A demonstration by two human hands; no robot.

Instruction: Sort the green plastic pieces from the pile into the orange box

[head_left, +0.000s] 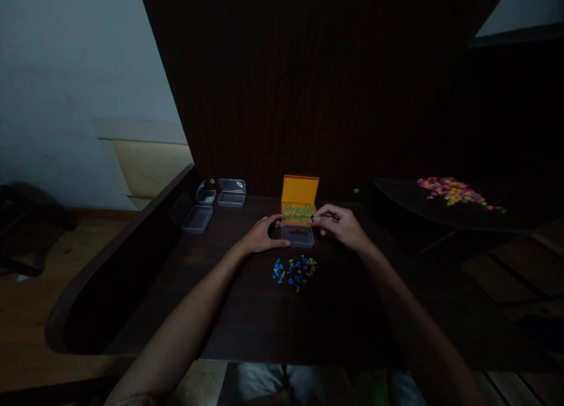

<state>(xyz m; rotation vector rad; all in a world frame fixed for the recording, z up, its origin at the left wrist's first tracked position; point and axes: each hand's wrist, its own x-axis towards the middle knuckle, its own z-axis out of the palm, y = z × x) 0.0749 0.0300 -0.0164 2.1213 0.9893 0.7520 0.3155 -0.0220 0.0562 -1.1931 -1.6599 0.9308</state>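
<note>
My left hand curves round the left side of a clear plastic box, thumb at its front corner and fingers at its back corner. A dark reddish-brown strip lies inside that box. Directly behind it stands an orange-yellow case with its lid raised, holding many small green pieces. Over the case's right front corner, my right hand has thumb and forefinger pinched together; anything between them is too small to make out. Nearer me lies a loose scatter of small blue and yellow pieces.
At the back left are a lidded clear box, a smaller clear box and a shallow clear tray. A raised side panel edges the dark table. Many pink, orange and yellow pieces lie on a dark surface at right.
</note>
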